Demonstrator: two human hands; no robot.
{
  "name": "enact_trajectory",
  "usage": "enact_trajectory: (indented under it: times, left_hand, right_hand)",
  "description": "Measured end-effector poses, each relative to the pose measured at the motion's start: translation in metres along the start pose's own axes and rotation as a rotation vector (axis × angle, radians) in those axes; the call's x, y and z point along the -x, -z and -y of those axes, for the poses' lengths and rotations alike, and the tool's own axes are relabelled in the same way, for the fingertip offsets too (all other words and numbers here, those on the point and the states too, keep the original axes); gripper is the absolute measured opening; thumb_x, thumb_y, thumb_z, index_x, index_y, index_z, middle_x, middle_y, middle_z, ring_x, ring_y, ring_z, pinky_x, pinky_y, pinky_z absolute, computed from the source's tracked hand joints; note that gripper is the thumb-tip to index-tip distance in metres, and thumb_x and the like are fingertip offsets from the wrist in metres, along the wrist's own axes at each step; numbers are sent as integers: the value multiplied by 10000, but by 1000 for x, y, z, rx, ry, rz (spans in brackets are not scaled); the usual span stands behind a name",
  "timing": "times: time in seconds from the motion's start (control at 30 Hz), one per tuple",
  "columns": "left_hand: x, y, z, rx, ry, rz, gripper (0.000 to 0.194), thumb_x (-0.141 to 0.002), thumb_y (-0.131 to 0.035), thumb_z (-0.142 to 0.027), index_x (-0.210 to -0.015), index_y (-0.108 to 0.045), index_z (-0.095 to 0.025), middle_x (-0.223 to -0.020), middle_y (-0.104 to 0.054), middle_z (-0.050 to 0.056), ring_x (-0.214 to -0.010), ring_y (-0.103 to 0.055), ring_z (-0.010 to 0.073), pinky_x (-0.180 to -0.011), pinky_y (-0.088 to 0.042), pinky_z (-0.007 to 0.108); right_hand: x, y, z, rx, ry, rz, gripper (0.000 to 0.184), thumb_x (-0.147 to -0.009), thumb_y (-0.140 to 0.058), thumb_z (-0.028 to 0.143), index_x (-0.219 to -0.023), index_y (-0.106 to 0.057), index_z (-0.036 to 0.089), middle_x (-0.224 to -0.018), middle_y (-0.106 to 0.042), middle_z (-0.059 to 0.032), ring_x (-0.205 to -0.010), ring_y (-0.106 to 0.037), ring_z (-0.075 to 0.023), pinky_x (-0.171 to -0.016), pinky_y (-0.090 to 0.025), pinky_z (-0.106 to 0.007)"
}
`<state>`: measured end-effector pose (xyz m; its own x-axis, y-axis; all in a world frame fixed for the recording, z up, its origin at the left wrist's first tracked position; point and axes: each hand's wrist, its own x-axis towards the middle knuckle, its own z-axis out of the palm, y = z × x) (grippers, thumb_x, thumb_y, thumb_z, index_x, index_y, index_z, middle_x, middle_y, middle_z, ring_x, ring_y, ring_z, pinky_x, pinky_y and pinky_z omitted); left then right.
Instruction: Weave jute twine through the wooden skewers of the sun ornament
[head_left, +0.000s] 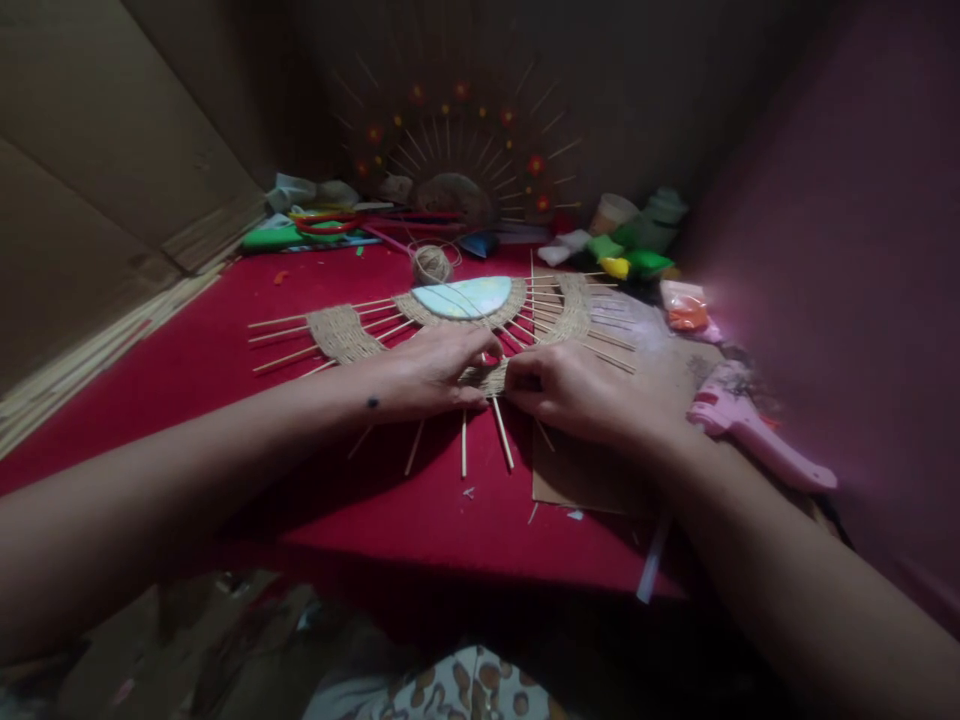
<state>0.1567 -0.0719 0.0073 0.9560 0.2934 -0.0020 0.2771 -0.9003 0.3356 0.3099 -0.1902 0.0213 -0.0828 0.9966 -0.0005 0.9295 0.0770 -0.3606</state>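
A fan-shaped half-circle of thin sticks lies on the red cloth, with a woven band of jute twine [347,335] running across the sticks [502,435]. At its centre is a pale blue half-disc [469,297] edged with twine. My left hand [439,368] presses on the near part of the band, thumb and fingers closed round it. Right beside it, my right hand [559,385] is curled shut against the twine at the band's edge; its fingertips are partly hidden. From a ball of twine [432,265] behind the half-disc, a strand runs over the disc toward my hands.
A pink glue gun [757,430] and a brown board [577,475] lie at the right. Red-handled scissors [326,225], green packets [649,262] and a cup [613,213] stand along the back. A flowered stick fan [457,195] leans behind. Long sticks [112,350] line the left edge.
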Motion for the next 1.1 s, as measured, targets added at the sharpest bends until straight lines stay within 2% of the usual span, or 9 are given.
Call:
enact_trajectory:
  times: [0.2, 0.47, 0.6, 0.7, 0.87, 1.0, 1.1]
  left_hand:
    - [2, 11, 2, -12, 79, 53, 389, -788, -639, -293, -1149, -554, -178, -978, -611, 52, -893, -557, 201, -763, -376, 297]
    - [8, 8, 15, 90, 33, 16, 375, -783, -658, -375, -1107, -579, -204, -968, -605, 31, -843, -544, 169, -730, -378, 274]
    - [10, 8, 16, 222, 37, 13, 365, -832, -584, -438, -1109, -578, -200, -927, -625, 22, -815, -562, 159, -702, -400, 258]
    - [10, 6, 16, 259, 29, -47, 315, -889, -492, -415, -1093, -589, -195, -955, -648, 30, -845, -581, 162, -736, -412, 268]
    - [6, -3, 13, 122, 53, -96, 451, -843, -543, -552, -1088, -595, -176, -943, -628, 65, -852, -564, 201, -724, -403, 311]
    - [4, -7, 6, -10, 121, -73, 399, -842, -564, -534, -1028, -611, -184, -1028, -608, 88, -988, -531, 251, -845, -381, 383]
    - [4, -6, 2, -28, 158, -40, 374, -852, -561, -513, -1028, -608, -186, -1057, -594, 94, -1025, -516, 270, -872, -365, 413]
  right_hand:
    - [-5, -6, 0, -8, 58, -53, 148, -813, -549, 133, -778, -687, 172, -733, -672, -42, -652, -542, -127, -623, -377, -281]
    - [0, -2, -8, -82, 102, -40, 175, -809, -565, 128, -821, -729, 187, -763, -708, -27, -666, -578, -127, -630, -398, -264]
    - [0, -3, -11, -86, 111, -29, 192, -807, -559, 123, -818, -737, 194, -778, -720, -24, -674, -590, -127, -637, -401, -257]
    - [0, -6, -11, -77, 104, -36, 192, -807, -553, 131, -826, -734, 191, -764, -718, -24, -660, -589, -125, -623, -396, -253]
    - [1, -7, -7, -29, 100, -57, 196, -809, -542, 123, -815, -729, 183, -770, -711, -36, -676, -588, -129, -629, -394, -256]
    - [3, -5, -5, 45, 130, -98, 184, -821, -538, 132, -816, -716, 180, -780, -698, -42, -698, -571, -135, -652, -387, -265]
    - [4, 0, -5, 214, 162, -156, 180, -831, -525, 151, -756, -686, 181, -771, -680, -47, -698, -541, -150, -707, -378, -297]
